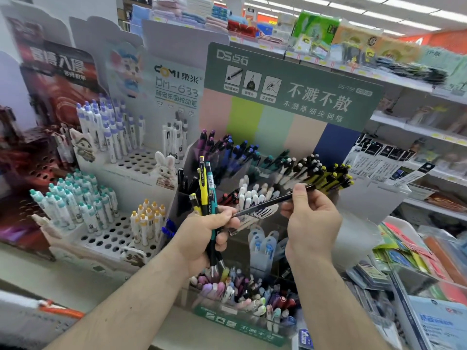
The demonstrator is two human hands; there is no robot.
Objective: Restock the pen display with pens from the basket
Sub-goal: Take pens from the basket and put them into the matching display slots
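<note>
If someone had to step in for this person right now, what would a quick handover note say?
Left hand: grips a bundle of pens, yellow and teal among them, tips down.
Right hand: pinches a single dark pen, held slantwise between both hands; its tip reaches the left hand.
Pen display: clear tiered compartments directly ahead, already holding many pens sorted by colour.
Done: cannot tell how many were placed.
Left: slot the dark pen, then the bundle. The basket is not in view.

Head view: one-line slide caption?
Left hand grips a bundle of pens while right hand pinches a dark pen before the tiered pen display.
</note>
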